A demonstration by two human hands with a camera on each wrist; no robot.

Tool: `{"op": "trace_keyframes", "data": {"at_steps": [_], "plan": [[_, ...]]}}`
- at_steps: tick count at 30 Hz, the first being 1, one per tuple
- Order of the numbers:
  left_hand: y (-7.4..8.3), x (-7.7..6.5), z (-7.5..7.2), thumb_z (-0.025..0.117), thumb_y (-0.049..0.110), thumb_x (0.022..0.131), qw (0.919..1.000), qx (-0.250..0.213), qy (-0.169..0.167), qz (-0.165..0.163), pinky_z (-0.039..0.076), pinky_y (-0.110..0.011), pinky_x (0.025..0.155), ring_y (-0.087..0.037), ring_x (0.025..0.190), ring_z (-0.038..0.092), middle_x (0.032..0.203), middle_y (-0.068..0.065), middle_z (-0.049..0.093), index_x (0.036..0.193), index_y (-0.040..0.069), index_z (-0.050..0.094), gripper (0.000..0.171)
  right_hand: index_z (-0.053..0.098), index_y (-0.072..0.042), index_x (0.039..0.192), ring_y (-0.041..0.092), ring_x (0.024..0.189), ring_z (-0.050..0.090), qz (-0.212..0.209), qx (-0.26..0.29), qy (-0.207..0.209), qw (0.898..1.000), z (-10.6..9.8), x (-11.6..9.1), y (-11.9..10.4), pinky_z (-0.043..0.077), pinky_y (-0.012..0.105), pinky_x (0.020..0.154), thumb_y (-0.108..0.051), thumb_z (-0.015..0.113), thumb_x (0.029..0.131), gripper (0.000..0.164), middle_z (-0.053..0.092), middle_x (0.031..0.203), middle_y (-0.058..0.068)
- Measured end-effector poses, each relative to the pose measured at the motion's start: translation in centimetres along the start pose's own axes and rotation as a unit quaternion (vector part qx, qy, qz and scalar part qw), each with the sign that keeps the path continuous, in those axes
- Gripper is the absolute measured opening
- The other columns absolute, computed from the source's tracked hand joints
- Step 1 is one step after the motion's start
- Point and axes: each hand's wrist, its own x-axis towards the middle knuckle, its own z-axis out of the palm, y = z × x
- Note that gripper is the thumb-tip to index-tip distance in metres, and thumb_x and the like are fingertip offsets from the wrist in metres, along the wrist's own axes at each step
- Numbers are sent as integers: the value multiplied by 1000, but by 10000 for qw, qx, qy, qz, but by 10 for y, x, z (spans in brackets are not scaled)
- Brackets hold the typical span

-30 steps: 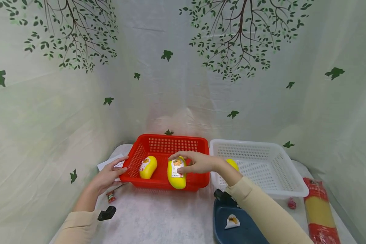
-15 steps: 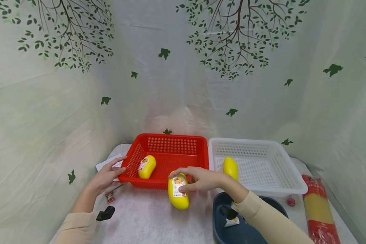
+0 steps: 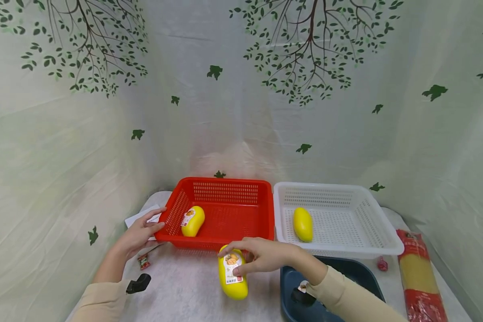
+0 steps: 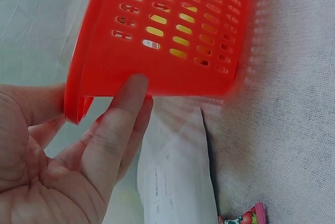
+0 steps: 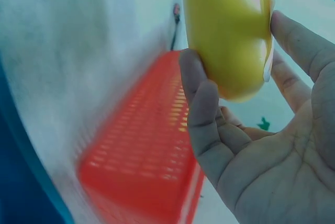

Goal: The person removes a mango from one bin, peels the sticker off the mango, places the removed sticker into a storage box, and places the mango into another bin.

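Observation:
My right hand [image 3: 261, 257] holds a yellow mango [image 3: 238, 290] with a white label, in front of the red basket and above the table. In the right wrist view, thumb and fingers pinch the mango [image 5: 227, 30] from opposite sides, and its label edge stands off a little. My left hand [image 3: 138, 235] grips the left rim of the red basket [image 3: 229, 183]; in the left wrist view the fingers press on the wall of the basket [image 4: 172, 72]. Another labelled mango [image 3: 193, 221] lies at the basket's left. A mango [image 3: 303, 224] with no visible label lies in the white basket [image 3: 346, 187].
A dark blue tray [image 3: 368, 281] stands at the front right, partly under my right forearm, with a crumpled label [image 3: 303, 286] in it. A red-and-yellow packet [image 3: 422, 277] lies far right. A wrapped candy [image 3: 143, 261] and a white paper [image 4: 175, 182] lie near my left hand.
My right hand has carried the mango out of the red basket, toward me and down to a spot in front of it. The left hand has stayed at the rim.

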Motion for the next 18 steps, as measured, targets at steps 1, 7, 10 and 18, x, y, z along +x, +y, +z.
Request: {"op": "trace_keyframes", "data": {"at_steps": [1,7,10,18], "plan": [[0,0,0,55,25,113,10000,2,9,0,65,-48,98,-21,108,70,159,-37,43,171,17,25,65,60,-43,145,5,91,59,-31,34,-60,10000,3,1,1,54,19,74,-30,77,100,50,61,114,-12],[1,-2,1,56,25,113,10000,23,71,-14,64,-48,99,-21,108,69,158,-37,43,170,17,26,65,59,-36,148,1,101,59,-270,123,-453,9985,16,9,8,58,19,88,-29,73,103,48,64,134,-12],[0,-2,0,55,25,113,10000,23,52,-17,63,-51,101,-21,109,70,159,-37,43,171,17,25,65,58,-33,148,-3,107,58,-313,151,-535,9980,21,14,12,58,19,92,-29,72,103,47,64,141,-11],[-1,-2,0,54,25,113,10000,10,53,-26,62,-52,102,-23,113,69,161,-37,41,171,18,25,65,59,-33,145,-2,111,57,-114,117,-611,9980,34,24,19,56,18,92,-31,73,101,47,64,141,-13]]}}
